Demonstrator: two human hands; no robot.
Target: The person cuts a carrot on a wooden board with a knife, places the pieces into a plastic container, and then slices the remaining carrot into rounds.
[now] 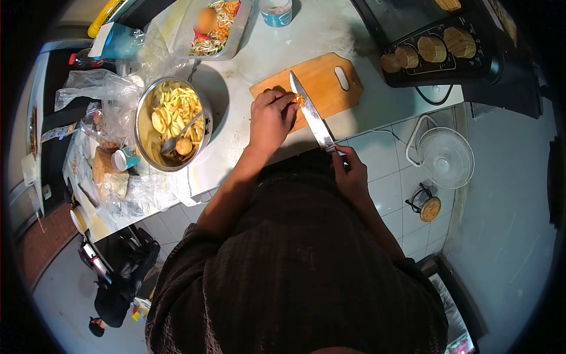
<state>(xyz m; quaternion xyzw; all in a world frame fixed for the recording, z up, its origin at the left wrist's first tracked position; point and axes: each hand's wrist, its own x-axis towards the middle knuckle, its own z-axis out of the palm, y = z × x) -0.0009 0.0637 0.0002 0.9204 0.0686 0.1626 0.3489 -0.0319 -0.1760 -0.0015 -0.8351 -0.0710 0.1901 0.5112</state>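
A wooden cutting board (328, 82) lies on the counter. My left hand (272, 120) is over its left part, with fingertips closed on a small orange piece (299, 100) that touches the knife blade. In my right hand (350, 171) is the handle of a large knife (312, 116), its blade slanting up and left across the board. Left of my left hand stands a steel pot (141, 131) holding pale cut strips, a round yellowish piece and a spoon (177, 140).
A plastic container (229, 52) of shredded vegetables and a small tub (276, 13) stand behind. Plastic bags (100, 88) crowd the left. At right are a black appliance (436, 56), a white fan (443, 157) and a stool (430, 209). Another person (112, 304) is at lower left.
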